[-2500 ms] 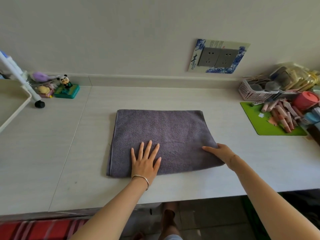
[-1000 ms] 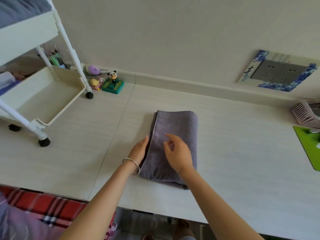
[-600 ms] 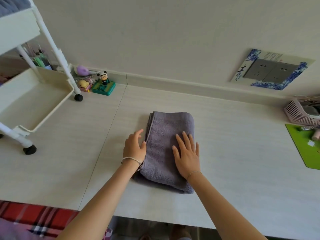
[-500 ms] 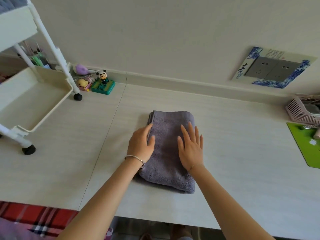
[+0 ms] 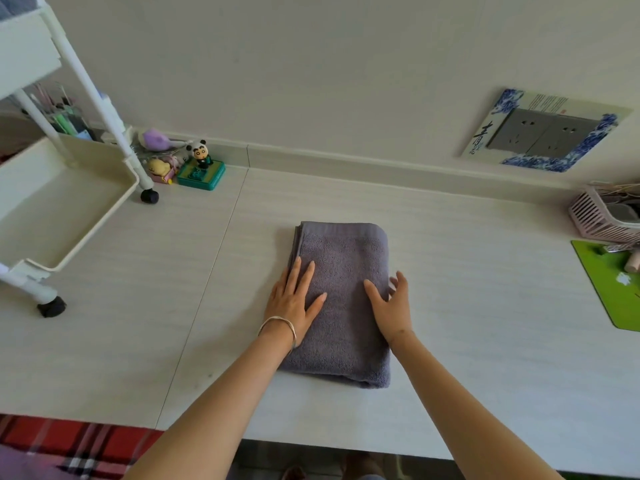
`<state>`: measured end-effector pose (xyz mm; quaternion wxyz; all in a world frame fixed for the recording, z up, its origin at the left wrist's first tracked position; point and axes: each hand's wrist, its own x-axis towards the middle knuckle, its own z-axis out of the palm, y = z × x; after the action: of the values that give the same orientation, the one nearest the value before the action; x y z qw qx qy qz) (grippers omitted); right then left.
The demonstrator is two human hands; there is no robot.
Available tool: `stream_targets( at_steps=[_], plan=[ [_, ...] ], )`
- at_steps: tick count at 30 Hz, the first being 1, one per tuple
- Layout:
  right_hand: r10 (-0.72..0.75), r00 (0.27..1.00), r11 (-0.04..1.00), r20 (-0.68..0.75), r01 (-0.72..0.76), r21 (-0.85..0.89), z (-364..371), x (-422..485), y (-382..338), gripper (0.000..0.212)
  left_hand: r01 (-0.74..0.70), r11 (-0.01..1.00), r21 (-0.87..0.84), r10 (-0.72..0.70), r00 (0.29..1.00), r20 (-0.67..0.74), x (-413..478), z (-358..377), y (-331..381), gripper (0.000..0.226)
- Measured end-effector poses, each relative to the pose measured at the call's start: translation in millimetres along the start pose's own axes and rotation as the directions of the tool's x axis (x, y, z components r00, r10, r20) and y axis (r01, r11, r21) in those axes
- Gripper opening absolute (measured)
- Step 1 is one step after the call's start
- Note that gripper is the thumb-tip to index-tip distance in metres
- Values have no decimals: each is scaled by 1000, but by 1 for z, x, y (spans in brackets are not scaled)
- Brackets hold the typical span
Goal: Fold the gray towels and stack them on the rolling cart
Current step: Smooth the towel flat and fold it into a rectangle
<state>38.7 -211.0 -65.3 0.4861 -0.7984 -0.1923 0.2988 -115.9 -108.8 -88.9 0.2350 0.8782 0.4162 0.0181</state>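
We're in a home here, a lived-in room with a pale wood-grain desk (image 5: 467, 271) set against a plain wall. Upper left, a panda figurine (image 5: 199, 154) and small toys sit beside a white rolling cart (image 5: 62, 209); upper right, wall sockets (image 5: 543, 133) wear a blue-and-white decorative frame. A pink basket (image 5: 595, 220) and green mat (image 5: 613, 289) crowd the right edge, and red plaid fabric (image 5: 69, 445) shows lower left.

The rolling cart (image 5: 52, 202) and green mat (image 5: 620, 303) are cropped.
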Motion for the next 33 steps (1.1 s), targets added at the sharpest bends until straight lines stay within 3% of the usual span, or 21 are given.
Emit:
stream_targets(
  at_steps=[2,5,7,10,13,17,21,27,31,33],
  plan=[
    [161,986,983,37,-163,79,-8,-1,-1,74,0,1000,-29,0,1000,5,-1,-1,1,84],
    [325,915,920,239,-365,145,-16,-4,-8,61,1,1000,-30,-1,1000,15,-3,-3,3,85],
    [367,867,896,338,-427,124,-16,-11,-12,59,23,999,-30,-22,999,46,-3,-5,3,73],
    [199,950,972,243,-223,75,-18,-18,-26,51,101,991,-93,-92,991,97,-4,-21,1,68],
    [-62,974,995,217,78,-66,-30,-25,-67,44,117,925,-363,-122,992,8,-5,-57,2,81],
    [-275,860,870,429,413,-271,-50,-40,-134,41,-33,829,-558,-68,985,-160,-13,-133,17,120],
    [-332,737,737,589,592,-325,-73,-60,-200,40,-129,792,-596,19,982,-188,-25,-223,30,129],
    [-349,597,644,722,713,-278,-94,-86,-270,51,-88,903,-421,55,994,-90,-63,-302,51,82],
    [-287,570,692,770,679,-246,-97,-82,-289,50,-140,823,-550,-7,967,-256,-79,-330,68,27],
    [-241,563,710,790,658,-252,-95,-76,-290,47,-176,772,-610,-52,940,-337,-86,-341,71,20]
  ],
)
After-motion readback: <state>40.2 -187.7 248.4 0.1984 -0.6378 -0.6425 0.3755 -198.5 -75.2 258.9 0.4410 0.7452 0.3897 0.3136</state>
